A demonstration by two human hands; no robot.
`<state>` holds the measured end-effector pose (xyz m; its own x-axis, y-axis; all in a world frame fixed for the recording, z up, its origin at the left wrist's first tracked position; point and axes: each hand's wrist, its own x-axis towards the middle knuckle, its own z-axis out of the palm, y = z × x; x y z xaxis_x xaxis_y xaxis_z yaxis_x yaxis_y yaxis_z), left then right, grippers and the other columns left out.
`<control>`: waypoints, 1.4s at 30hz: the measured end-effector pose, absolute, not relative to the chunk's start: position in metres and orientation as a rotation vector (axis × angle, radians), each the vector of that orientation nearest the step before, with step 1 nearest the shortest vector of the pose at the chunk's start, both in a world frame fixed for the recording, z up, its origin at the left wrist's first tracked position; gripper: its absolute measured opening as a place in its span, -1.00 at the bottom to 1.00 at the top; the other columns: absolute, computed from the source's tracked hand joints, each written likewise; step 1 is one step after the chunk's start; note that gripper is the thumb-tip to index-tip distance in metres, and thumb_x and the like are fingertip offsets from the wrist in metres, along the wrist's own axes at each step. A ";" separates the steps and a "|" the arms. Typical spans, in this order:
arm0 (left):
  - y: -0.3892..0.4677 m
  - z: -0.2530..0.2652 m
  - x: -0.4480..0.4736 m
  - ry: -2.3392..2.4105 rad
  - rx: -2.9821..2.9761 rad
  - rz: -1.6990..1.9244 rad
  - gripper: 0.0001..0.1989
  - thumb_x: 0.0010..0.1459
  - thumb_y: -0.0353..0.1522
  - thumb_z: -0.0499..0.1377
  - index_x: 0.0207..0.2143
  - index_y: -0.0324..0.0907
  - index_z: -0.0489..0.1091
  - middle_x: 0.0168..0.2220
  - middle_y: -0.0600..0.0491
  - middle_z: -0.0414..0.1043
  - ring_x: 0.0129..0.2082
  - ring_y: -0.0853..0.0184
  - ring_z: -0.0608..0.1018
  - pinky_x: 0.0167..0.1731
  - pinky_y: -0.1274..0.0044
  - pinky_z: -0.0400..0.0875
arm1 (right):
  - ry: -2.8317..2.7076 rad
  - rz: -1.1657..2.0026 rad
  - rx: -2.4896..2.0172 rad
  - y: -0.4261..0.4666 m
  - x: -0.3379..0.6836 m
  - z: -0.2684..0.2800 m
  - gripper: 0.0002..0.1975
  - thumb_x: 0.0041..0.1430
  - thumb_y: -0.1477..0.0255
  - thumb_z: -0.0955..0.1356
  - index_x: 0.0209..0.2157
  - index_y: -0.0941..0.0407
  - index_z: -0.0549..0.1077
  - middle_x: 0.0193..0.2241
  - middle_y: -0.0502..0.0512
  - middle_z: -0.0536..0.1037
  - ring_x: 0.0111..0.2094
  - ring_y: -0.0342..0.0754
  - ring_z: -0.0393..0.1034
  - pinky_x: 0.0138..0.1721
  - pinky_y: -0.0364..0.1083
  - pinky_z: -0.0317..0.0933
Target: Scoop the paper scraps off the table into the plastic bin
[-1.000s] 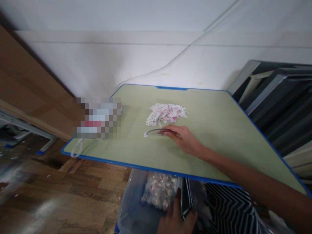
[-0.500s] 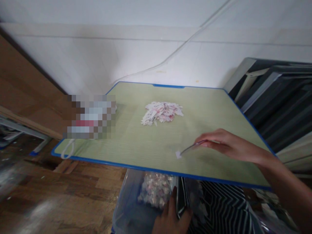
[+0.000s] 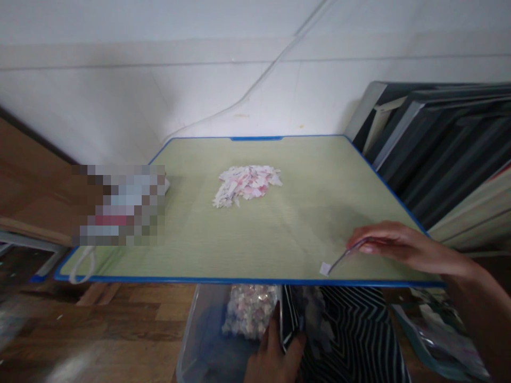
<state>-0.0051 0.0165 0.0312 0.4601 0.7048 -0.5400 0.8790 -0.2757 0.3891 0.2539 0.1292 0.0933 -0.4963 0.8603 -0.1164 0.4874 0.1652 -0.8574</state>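
Note:
At the right front of the board, my right hand [image 3: 393, 244] is closed around slim metal tweezers [image 3: 344, 257]. Their tips meet a small white paper scrap [image 3: 325, 268] near the front edge. Farther back lies a loose heap of white and pink paper scraps [image 3: 248, 182]. Below the board, my left hand [image 3: 275, 348] is closed, fingers and thumb on either side of a flat dark thing with a light edge [image 3: 284, 319]; its kind is unclear. Beside that hand, a clear plastic bin [image 3: 187, 340] holds a bundle of small shiny pieces [image 3: 251, 311].
The pale green board [image 3: 191, 234] has a blue rim. A blurred-out object [image 3: 123, 205] sits at its left, a white loop [image 3: 83, 266] hanging from it. Dark panels [image 3: 435, 133] lean at right. Striped cloth [image 3: 359, 330] and a plastic bag [image 3: 451, 340] lie below.
My right hand has moved right and toward the front edge with the tweezers and the scrap. The view has shifted right. My left hand keeps its grip below the board.

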 end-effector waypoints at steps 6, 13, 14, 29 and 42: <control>0.017 0.036 -0.003 1.362 2.102 -0.379 -0.50 0.03 -0.54 0.05 0.04 0.00 0.23 0.17 -0.32 -0.04 -0.02 0.03 0.37 -0.29 0.37 0.42 | -2.024 1.066 -1.317 0.127 0.256 0.083 -0.77 0.09 0.22 0.29 -0.35 0.04 0.51 -0.42 0.15 0.56 -0.37 -0.11 0.46 -0.33 -0.17 0.30; 0.017 0.032 -0.004 1.337 2.079 -0.376 -0.48 0.00 -0.54 0.07 0.05 -0.05 0.22 0.16 -0.37 -0.07 0.01 0.01 0.34 -0.25 0.36 0.40 | -2.102 1.107 -1.296 0.121 0.251 0.089 -0.78 0.12 0.26 0.28 -0.35 0.04 0.51 -0.40 0.17 0.56 -0.36 -0.12 0.46 -0.34 -0.19 0.29; 0.017 0.034 -0.004 1.338 2.078 -0.374 -0.48 0.01 -0.54 0.07 0.05 -0.05 0.22 0.16 -0.37 -0.06 0.00 0.01 0.35 -0.25 0.35 0.40 | -2.098 1.120 -1.305 0.120 0.252 0.089 -0.79 0.12 0.26 0.28 -0.35 0.03 0.51 -0.39 0.17 0.56 -0.35 -0.12 0.46 -0.33 -0.19 0.30; 0.017 0.029 -0.005 1.314 2.070 -0.363 -0.51 0.06 -0.53 0.03 0.06 -0.03 0.21 0.17 -0.35 -0.07 0.01 0.00 0.34 -0.27 0.35 0.41 | -1.762 1.408 -1.361 0.117 0.257 0.086 -0.81 0.02 0.23 0.35 -0.38 0.02 0.52 -0.46 0.17 0.56 -0.39 -0.11 0.47 -0.34 -0.18 0.30; 0.012 0.028 -0.004 1.379 2.121 -0.226 -0.64 0.17 -0.41 -0.01 0.02 0.03 0.24 0.16 -0.23 0.01 -0.04 0.06 0.39 -0.32 0.37 0.44 | -1.509 1.247 -1.201 0.196 0.170 0.102 -0.74 -0.20 0.31 0.46 -0.46 0.16 0.42 -0.50 0.00 0.49 -0.46 -0.19 0.37 -0.39 -0.18 0.23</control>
